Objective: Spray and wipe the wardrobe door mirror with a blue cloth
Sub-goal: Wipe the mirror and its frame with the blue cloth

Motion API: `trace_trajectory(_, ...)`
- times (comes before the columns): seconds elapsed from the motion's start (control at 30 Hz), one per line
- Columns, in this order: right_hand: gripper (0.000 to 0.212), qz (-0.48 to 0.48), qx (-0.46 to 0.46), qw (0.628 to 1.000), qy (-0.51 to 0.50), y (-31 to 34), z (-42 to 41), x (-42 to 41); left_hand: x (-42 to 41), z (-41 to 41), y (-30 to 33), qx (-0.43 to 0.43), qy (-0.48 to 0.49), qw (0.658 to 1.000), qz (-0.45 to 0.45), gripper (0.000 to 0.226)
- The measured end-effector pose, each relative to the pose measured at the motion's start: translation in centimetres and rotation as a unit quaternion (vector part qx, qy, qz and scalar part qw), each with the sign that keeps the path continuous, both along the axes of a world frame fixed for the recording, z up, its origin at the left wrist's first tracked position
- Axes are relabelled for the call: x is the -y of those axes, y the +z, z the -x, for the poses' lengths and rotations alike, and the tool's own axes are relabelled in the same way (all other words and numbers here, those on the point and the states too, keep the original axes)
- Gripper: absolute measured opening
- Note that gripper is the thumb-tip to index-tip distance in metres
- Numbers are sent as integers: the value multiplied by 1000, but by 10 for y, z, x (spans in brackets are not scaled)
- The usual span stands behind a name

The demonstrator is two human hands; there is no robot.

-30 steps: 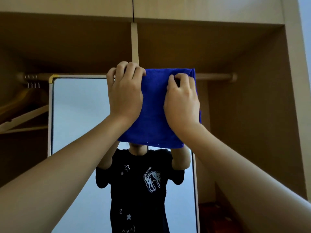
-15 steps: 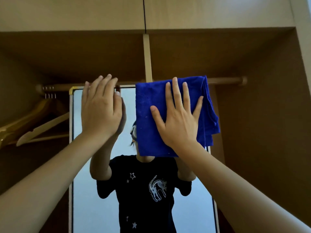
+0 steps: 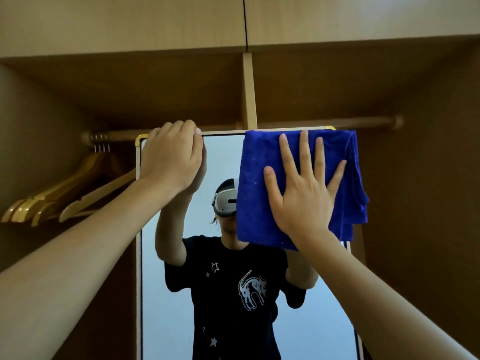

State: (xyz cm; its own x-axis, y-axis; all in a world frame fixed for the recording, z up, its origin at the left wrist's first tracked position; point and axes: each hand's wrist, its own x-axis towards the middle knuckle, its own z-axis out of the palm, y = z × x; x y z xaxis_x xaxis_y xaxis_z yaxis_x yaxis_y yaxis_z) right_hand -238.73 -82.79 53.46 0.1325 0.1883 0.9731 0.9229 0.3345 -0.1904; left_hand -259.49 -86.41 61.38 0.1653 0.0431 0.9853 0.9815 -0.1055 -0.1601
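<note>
On the mirror (image 3: 181, 294), right hand (image 3: 304, 193) presses blue cloth (image 3: 254, 203) flat.

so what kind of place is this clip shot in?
Most likely a bedroom or dressing area, at an open built-in wardrobe: a hanging rail, wooden hangers at the left, and a framed mirror being wiped with a blue cloth.

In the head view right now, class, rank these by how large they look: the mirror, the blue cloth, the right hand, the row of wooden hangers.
1. mirror
2. blue cloth
3. and 4. right hand and wooden hangers: they look about alike, and the hand is nearer the camera, so unranked.
</note>
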Motion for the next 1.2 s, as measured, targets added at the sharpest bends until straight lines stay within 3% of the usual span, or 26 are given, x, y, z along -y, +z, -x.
trace_trajectory(0.23, 63, 6, 88, 996, 23, 0, 31, 7, 5, -3, -1, 7, -11, 1000, 16, 39)
trace_trajectory(0.4, 62, -5, 73, 997, 31, 11, 6, 2, 3, -1, -2, 8, -18, 1000, -4, 30)
trace_trajectory(0.6, 62, 11, 4, 1000, 14, -22, -1, 2, 2, -4, -3, -1, -18, 1000, -22, 34)
trace_trajectory(0.8, 63, 16, 60, 998, 24, -28, 26, 7, 3, -8, -4, 4, -21, 1000, -22, 44)
trace_trajectory(0.93, 63, 19, 94, 995, 35, -8, 40, 10, 3, -6, -3, 5, -38, 999, -23, 37)
trace_trajectory(1.2, 62, 6, 73, 997, 35, -4, 38, 8, 9, 19, 14, 0, -46, 999, -16, 41)
